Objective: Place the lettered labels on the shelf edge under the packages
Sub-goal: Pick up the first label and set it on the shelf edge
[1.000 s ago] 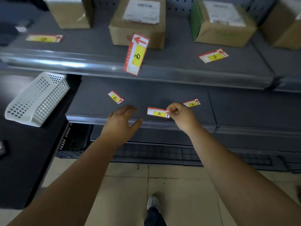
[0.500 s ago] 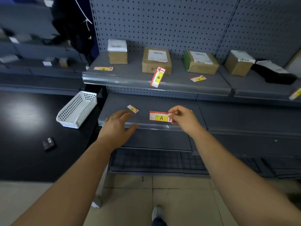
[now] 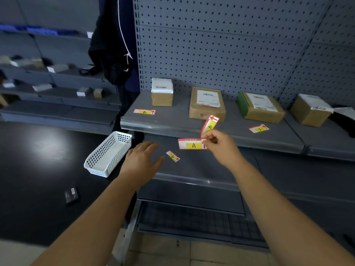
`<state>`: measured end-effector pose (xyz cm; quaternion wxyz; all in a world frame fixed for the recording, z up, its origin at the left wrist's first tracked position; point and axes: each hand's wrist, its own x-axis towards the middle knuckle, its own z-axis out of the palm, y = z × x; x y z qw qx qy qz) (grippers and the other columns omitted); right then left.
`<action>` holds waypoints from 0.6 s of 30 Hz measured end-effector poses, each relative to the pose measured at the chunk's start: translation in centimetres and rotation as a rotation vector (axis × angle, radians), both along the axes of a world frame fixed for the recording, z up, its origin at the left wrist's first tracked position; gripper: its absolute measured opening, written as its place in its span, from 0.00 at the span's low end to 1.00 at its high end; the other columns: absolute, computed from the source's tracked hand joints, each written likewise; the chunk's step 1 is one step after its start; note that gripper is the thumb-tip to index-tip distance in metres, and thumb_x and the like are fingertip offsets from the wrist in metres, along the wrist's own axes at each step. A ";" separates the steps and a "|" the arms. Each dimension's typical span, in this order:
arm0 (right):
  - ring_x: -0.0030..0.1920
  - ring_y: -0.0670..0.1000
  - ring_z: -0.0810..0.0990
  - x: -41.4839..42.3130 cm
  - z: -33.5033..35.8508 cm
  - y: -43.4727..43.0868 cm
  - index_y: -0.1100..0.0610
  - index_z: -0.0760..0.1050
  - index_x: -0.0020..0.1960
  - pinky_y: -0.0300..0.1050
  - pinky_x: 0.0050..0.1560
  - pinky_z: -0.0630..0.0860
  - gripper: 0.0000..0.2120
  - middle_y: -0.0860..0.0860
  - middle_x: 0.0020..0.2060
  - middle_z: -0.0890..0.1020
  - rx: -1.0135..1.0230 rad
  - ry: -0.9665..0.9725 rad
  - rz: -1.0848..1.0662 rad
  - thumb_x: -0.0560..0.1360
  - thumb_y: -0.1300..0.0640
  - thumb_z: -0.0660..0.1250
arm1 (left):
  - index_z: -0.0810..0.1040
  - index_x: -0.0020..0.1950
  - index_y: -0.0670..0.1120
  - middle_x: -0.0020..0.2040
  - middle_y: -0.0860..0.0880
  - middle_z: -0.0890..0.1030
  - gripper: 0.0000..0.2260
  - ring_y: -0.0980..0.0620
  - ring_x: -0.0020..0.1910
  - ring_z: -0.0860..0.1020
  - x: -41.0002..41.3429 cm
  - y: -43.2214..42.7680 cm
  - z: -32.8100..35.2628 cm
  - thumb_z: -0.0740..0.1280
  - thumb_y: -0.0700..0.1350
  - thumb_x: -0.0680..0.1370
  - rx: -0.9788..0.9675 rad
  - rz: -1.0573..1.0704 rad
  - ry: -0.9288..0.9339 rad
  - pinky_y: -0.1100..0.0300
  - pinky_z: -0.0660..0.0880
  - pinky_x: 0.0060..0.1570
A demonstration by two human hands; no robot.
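My right hand (image 3: 221,144) pinches the right end of the label A (image 3: 190,144), a red, white and yellow card held in the air just below the upper shelf edge (image 3: 163,129). My left hand (image 3: 142,160) hovers flat and empty over the lower shelf (image 3: 201,169), left of the label C (image 3: 172,156) lying there. Label B (image 3: 209,124) leans over the upper shelf edge in front of the second package (image 3: 207,104). Label D (image 3: 144,111) lies near the leftmost package (image 3: 162,92). Another label (image 3: 259,128) lies before the green-sided package (image 3: 260,107).
A fourth package (image 3: 311,109) stands at the right of the upper shelf. A white plastic basket (image 3: 108,153) sits on a black surface to the left, with a small dark object (image 3: 71,194) nearer me. A dark garment (image 3: 113,45) hangs beside the pegboard.
The view tilted up and pulled back. My right hand lifted label A from the lower shelf up toward the upper shelf edge. The left hand stayed open over the lower shelf.
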<state>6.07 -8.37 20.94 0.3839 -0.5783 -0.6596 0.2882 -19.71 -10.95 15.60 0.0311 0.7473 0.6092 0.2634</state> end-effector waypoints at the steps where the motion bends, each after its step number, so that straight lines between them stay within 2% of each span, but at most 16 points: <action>1: 0.44 0.44 0.78 -0.4 0.5 0.9 0.48 0.78 0.46 0.40 0.44 0.74 0.10 0.44 0.42 0.80 0.019 -0.012 0.007 0.76 0.63 0.66 | 0.72 0.66 0.49 0.65 0.49 0.74 0.21 0.47 0.64 0.70 -0.1 0.9 0.1 0.64 0.56 0.76 -0.001 0.007 0.004 0.49 0.65 0.63; 5: 0.45 0.42 0.77 -1.8 2.1 4.3 0.49 0.78 0.48 0.35 0.41 0.71 0.08 0.43 0.43 0.79 0.071 -0.080 0.067 0.77 0.61 0.66 | 0.72 0.65 0.49 0.63 0.49 0.75 0.23 0.47 0.63 0.72 -1.1 4.2 0.3 0.60 0.59 0.74 0.021 0.055 0.013 0.49 0.66 0.62; 7: 0.44 0.43 0.77 -2.6 2.3 5.8 0.49 0.78 0.48 0.35 0.42 0.70 0.08 0.43 0.43 0.79 0.096 -0.105 0.091 0.77 0.61 0.66 | 0.72 0.65 0.48 0.63 0.48 0.75 0.22 0.46 0.63 0.72 -1.8 5.4 0.3 0.62 0.58 0.75 0.038 0.077 0.007 0.49 0.66 0.62; 13: 0.46 0.46 0.78 -5.3 2.7 8.6 0.49 0.77 0.48 0.39 0.45 0.74 0.07 0.46 0.45 0.80 0.127 -0.208 0.121 0.77 0.60 0.66 | 0.71 0.67 0.49 0.65 0.49 0.74 0.21 0.46 0.65 0.69 -3.4 8.2 0.4 0.64 0.55 0.75 0.043 0.100 0.037 0.48 0.64 0.64; 18: 0.47 0.44 0.76 -7.1 3.3 9.6 0.50 0.77 0.51 0.34 0.41 0.69 0.06 0.46 0.47 0.78 0.119 -0.254 0.108 0.78 0.59 0.64 | 0.73 0.64 0.51 0.62 0.50 0.74 0.20 0.47 0.63 0.69 -4.8 10.2 -0.2 0.63 0.57 0.74 0.063 0.065 0.041 0.48 0.66 0.63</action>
